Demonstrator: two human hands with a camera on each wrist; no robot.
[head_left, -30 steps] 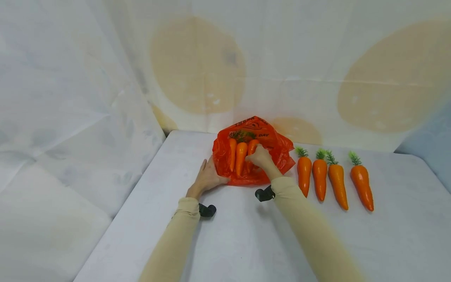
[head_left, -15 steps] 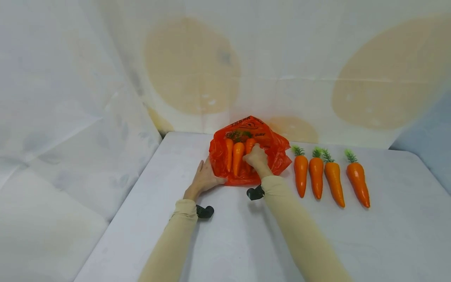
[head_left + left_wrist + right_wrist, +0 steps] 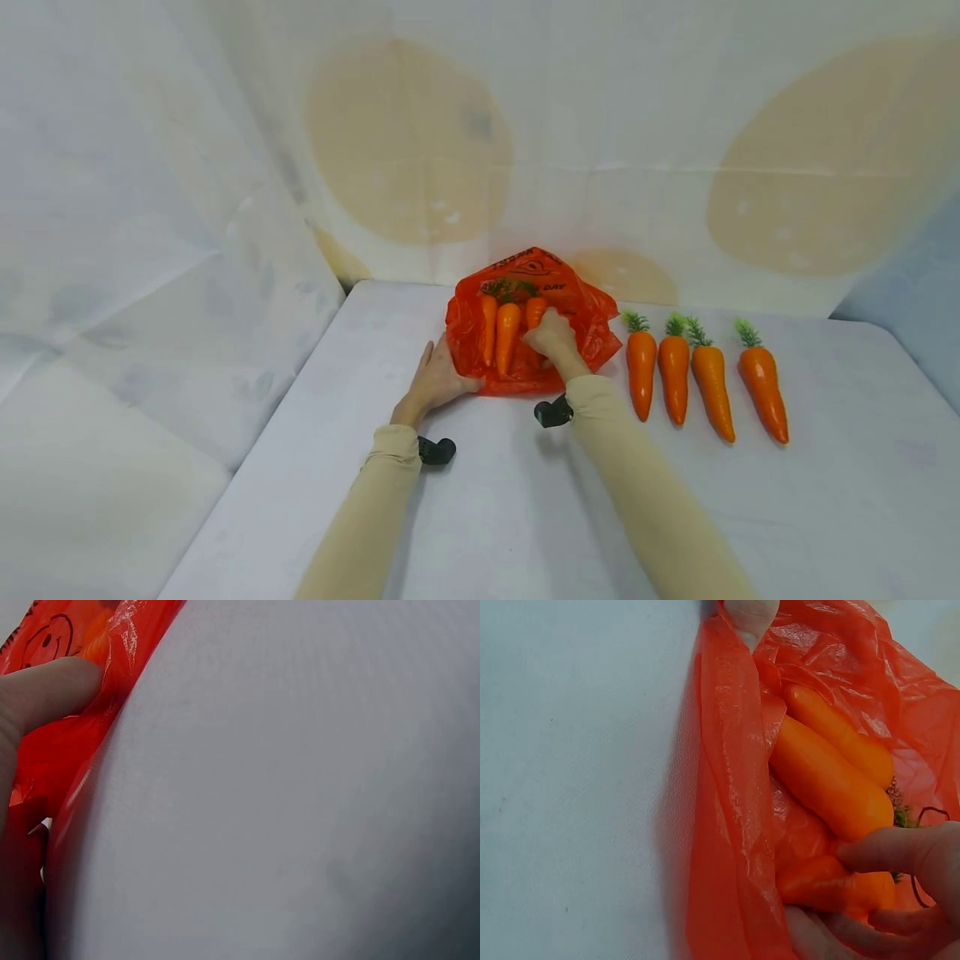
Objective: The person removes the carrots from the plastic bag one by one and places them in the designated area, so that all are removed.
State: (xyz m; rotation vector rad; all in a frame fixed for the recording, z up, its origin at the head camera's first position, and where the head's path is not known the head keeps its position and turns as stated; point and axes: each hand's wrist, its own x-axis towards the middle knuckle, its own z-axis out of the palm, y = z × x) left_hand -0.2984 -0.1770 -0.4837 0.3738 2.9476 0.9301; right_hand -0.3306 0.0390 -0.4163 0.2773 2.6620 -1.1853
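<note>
A red plastic bag with black printing lies with its mouth toward me in the head view. Inside are 3 orange toy carrots with green tops: one at the left, one in the middle, one at the right. My right hand reaches into the bag and holds the right carrot, thumb on top and fingers at its far side in the right wrist view. My left hand holds the bag's left front edge, its thumb over the plastic. Its other fingers are partly hidden.
Several more carrots lie in a row on the white table right of the bag, from the nearest carrot to the farthest carrot. A patterned cloth wall stands close behind the bag.
The head view has shifted slightly. My right hand has moved a little to the right inside the bag, and the right carrot slightly with it. The left hand stays on the bag.
</note>
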